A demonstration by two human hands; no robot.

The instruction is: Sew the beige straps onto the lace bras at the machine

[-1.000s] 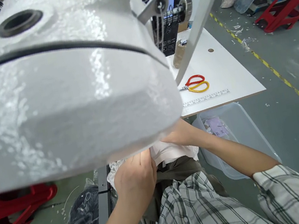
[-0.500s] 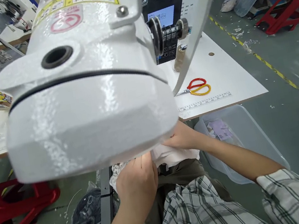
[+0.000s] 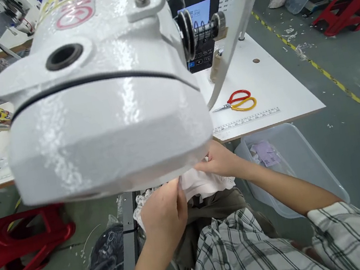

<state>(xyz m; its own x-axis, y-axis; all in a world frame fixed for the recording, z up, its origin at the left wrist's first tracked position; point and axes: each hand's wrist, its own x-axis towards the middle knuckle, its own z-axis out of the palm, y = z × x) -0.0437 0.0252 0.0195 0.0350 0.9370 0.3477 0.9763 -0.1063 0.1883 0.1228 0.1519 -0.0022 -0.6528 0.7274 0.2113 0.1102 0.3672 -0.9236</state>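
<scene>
Just below the front of a large white sewing machine head [image 3: 108, 138], both my hands are at a pale fabric piece [image 3: 205, 182] with a lacy edge. My left hand [image 3: 165, 209] is closed on the fabric, its fingertips close to the underside of the machine head. My right hand [image 3: 219, 160] pinches the fabric a little further right, and its fingertips are partly hidden by the machine. The fabric hangs over my lap. The needle area is hidden behind the machine head.
Scissors [image 3: 241, 100] with red and yellow handles lie on the white table [image 3: 272, 87], behind a ruler strip [image 3: 249, 119]. A thread cone and a control screen stand behind. Below the table is a clear plastic bin [image 3: 302, 165]. A red stool [image 3: 22, 244] is at left.
The view has shifted slightly. My left hand's fingers are drawn together more tightly, and my right hand has turned a little, with its thumb now showing on the fabric.
</scene>
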